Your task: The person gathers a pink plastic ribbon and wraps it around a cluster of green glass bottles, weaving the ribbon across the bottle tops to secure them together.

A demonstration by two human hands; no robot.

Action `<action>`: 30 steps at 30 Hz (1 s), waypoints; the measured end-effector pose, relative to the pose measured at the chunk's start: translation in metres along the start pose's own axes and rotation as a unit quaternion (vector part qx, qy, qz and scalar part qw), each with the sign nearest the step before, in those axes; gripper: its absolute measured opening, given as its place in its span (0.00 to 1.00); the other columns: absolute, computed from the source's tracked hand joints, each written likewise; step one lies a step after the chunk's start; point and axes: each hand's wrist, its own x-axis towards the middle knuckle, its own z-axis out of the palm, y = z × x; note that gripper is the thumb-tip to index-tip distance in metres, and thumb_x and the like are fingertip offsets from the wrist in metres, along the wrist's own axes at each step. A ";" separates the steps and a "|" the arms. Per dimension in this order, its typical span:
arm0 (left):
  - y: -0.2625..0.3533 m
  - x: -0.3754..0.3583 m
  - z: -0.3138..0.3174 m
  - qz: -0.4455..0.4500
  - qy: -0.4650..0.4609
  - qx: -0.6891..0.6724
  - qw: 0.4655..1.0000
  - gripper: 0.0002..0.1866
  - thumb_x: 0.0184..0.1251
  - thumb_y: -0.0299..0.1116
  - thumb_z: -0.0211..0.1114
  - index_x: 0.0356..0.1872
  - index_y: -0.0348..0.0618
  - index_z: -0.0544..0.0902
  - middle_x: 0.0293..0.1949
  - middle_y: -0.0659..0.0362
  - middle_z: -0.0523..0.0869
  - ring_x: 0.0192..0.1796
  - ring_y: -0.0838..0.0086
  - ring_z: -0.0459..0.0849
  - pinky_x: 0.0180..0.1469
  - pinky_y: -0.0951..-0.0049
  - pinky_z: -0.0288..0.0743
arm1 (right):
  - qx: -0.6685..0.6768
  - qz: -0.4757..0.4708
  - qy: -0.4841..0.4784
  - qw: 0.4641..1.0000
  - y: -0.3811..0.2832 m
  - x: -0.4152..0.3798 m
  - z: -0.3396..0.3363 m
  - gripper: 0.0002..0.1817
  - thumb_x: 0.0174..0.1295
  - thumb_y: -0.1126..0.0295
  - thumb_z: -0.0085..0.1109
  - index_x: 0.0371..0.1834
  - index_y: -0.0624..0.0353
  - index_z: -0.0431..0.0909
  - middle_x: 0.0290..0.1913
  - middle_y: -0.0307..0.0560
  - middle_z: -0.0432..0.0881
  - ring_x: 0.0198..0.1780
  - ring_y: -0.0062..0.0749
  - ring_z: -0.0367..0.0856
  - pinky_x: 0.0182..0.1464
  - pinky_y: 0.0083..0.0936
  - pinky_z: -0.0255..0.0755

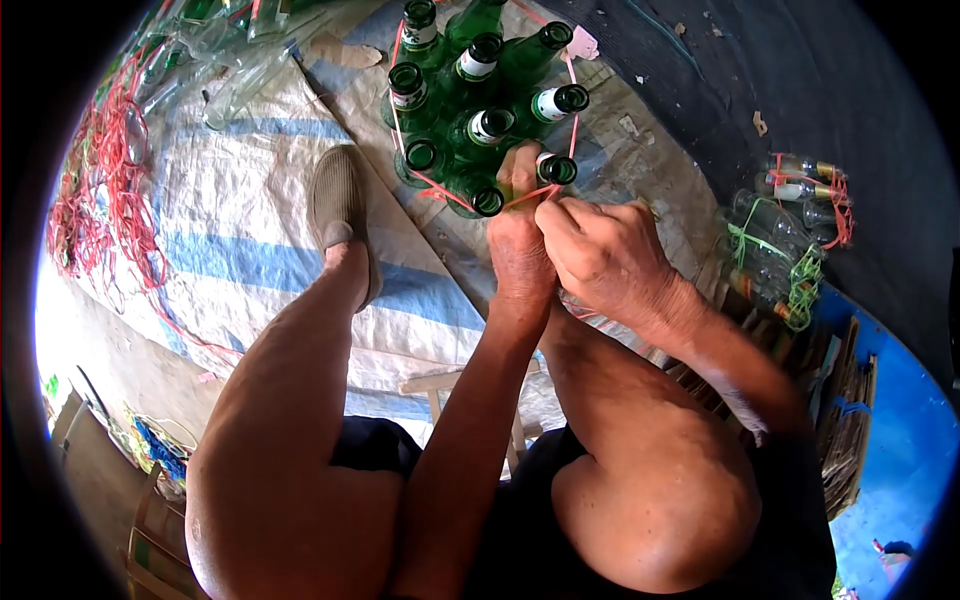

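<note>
Several green glass bottles (478, 95) stand upright in a tight cluster in front of me, some with white neck labels. A pink plastic string (430, 187) runs round the cluster. At its near side my left hand (520, 235) is closed on the string, with a finger reaching up between two bottle necks. Close beside it, touching, my right hand (605, 250) is closed with the string pinched at its fingertips. The right palm and the exact grip of both hands are hidden.
A white and blue woven sheet (240, 200) covers the ground under my shoe (340, 195). Pink strings (110, 190) and clear bottles (240, 90) lie at the left. Tied clear bottles (775, 240) and stacked flattened cardboard (845, 420) are at the right.
</note>
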 end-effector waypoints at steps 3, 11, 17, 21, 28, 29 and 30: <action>0.005 -0.001 0.001 -0.021 0.000 -0.009 1.000 0.18 0.69 0.26 0.63 0.59 0.39 0.77 0.51 0.50 0.83 0.52 0.51 0.84 0.51 0.63 0.79 | -0.028 -0.048 -0.044 0.997 0.006 0.014 -0.005 0.09 0.53 0.74 0.65 0.32 0.58 0.72 0.27 0.43 0.78 0.26 0.39 0.85 0.23 0.35 0.75; -0.006 -0.012 -0.007 -0.037 -0.051 0.003 0.998 0.13 0.64 0.31 0.71 0.47 0.35 0.84 0.40 0.45 0.88 0.42 0.45 0.89 0.39 0.55 0.81 | -0.092 -0.182 -0.103 0.973 0.025 0.060 -0.018 0.04 0.50 0.71 0.68 0.27 0.59 0.83 0.24 0.49 0.85 0.27 0.39 0.90 0.30 0.36 0.82; -0.006 -0.011 -0.002 -0.039 -0.007 0.043 0.998 0.07 0.65 0.28 0.68 0.38 0.34 0.84 0.33 0.39 0.86 0.37 0.38 0.85 0.37 0.49 0.79 | -0.022 -0.110 -0.175 0.978 0.036 0.083 -0.026 0.04 0.49 0.73 0.68 0.25 0.62 0.85 0.26 0.59 0.86 0.33 0.54 0.89 0.37 0.45 0.83; -0.002 -0.005 -0.001 -0.016 0.015 0.008 1.000 0.10 0.72 0.27 0.64 0.50 0.34 0.83 0.43 0.40 0.86 0.43 0.40 0.86 0.41 0.49 0.80 | 0.012 -0.073 -0.203 0.976 0.044 0.096 -0.029 0.05 0.52 0.72 0.66 0.25 0.63 0.85 0.27 0.61 0.85 0.36 0.59 0.88 0.41 0.49 0.82; 0.001 -0.002 -0.005 0.008 0.004 0.017 1.000 0.21 0.78 0.31 0.63 0.67 0.36 0.75 0.58 0.40 0.83 0.54 0.41 0.85 0.50 0.52 0.82 | 0.035 -0.010 -0.208 0.977 0.060 0.098 -0.029 0.05 0.54 0.71 0.62 0.25 0.61 0.84 0.28 0.60 0.85 0.37 0.60 0.87 0.42 0.50 0.80; 0.001 -0.003 -0.005 0.010 0.005 0.017 1.000 0.22 0.78 0.31 0.63 0.68 0.36 0.75 0.59 0.40 0.83 0.55 0.42 0.85 0.50 0.52 0.82 | 0.031 0.008 -0.216 0.976 0.061 0.097 -0.030 0.06 0.55 0.71 0.62 0.26 0.61 0.84 0.28 0.60 0.85 0.37 0.60 0.87 0.42 0.50 0.80; 0.000 -0.003 -0.005 0.011 0.007 0.019 1.000 0.22 0.78 0.31 0.63 0.68 0.36 0.75 0.59 0.40 0.83 0.56 0.42 0.85 0.51 0.53 0.82 | 0.016 -0.013 -0.187 0.982 0.062 0.094 -0.029 0.06 0.56 0.70 0.63 0.26 0.61 0.84 0.28 0.60 0.85 0.37 0.60 0.87 0.42 0.50 0.80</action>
